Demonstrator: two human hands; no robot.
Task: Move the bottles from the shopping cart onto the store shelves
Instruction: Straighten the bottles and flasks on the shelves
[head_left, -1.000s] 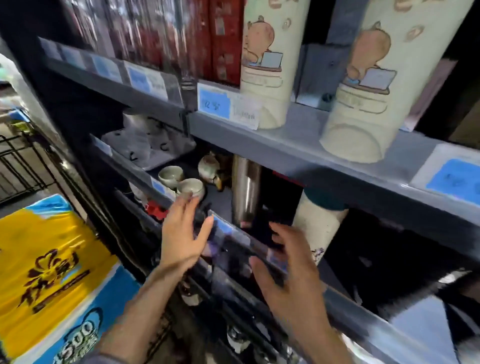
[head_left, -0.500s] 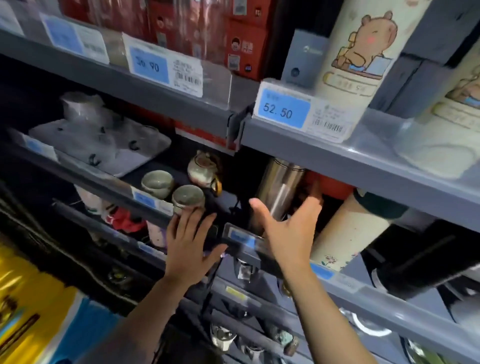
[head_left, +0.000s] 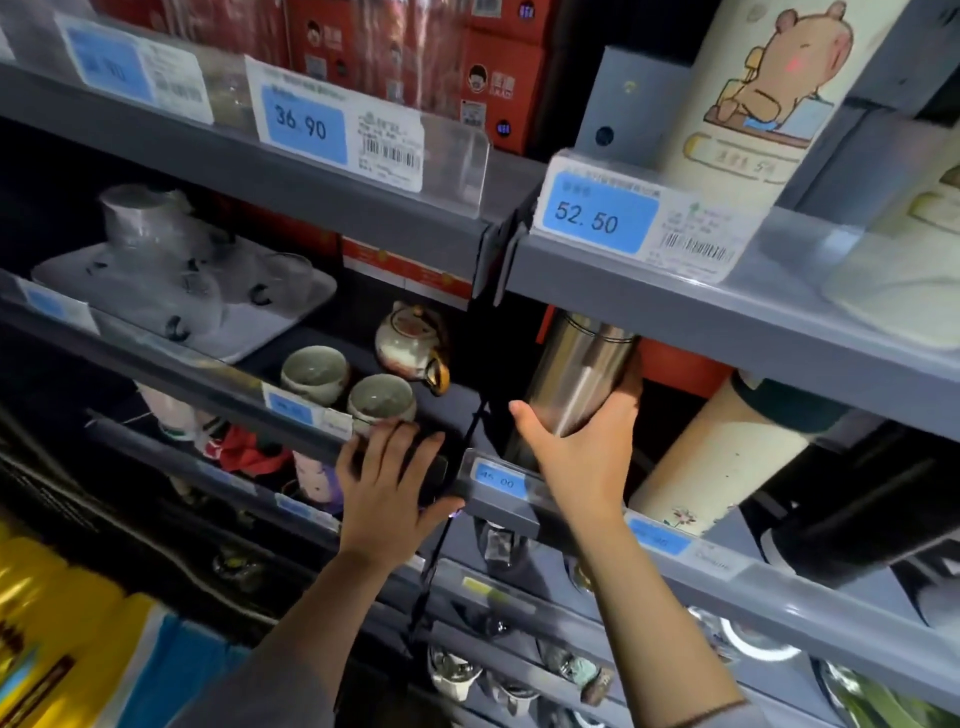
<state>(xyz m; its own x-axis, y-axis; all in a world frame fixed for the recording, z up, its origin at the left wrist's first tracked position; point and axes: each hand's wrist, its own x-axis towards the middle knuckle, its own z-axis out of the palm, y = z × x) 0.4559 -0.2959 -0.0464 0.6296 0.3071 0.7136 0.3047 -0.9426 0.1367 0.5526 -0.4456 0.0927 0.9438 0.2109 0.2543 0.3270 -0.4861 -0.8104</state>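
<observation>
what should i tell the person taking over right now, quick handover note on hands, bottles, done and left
Right hand: wrapped around the lower part of the steel bottle, which stands on the middle shelf behind the 45.00 price tag.
Left hand: flat on the shelf's front edge, holding nothing, just below the two ceramic cups.
Done: the steel bottle is on the shelf beside the cream bottle; cartoon bottles stand on the shelf above.
Left: release the steel bottle. The cart is not in view, so I cannot tell how many bottles remain.
</observation>
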